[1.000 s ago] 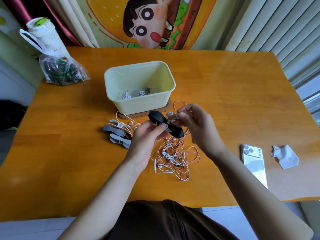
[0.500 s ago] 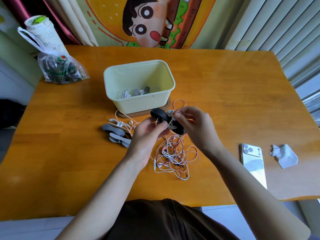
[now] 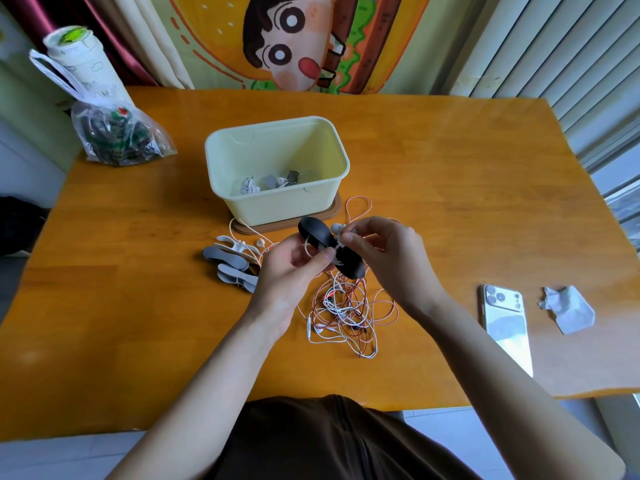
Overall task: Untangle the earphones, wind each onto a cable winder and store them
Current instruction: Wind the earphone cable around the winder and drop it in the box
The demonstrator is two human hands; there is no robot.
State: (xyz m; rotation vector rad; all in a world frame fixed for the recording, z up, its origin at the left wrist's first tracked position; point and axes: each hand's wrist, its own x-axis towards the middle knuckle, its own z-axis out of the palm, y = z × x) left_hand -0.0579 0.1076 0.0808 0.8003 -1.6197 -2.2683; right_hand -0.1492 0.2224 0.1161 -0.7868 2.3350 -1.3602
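Black winder [image 3: 313, 228], held just above the tangle [image 3: 346, 313] midway between the side edges of the worktop [image 3: 450, 168]: our left hand [image 3: 291, 271] pinches its waist, our right hand [image 3: 384, 258] pinches a white earbud [image 3: 341, 233] against it. We should lay snug, even turns, feeding slack slowly.

A black, bone-shaped cable winder [image 3: 351, 266] is held tilted above a loose tangle of white, pink and red earphones [image 3: 346, 310] on the tabletop [image 3: 450, 202]. Spare grey and white winders [image 3: 232, 266] lie to the left. Wound earphones [image 3: 270, 183] sit inside the pale yellow box [image 3: 277, 206] beyond.
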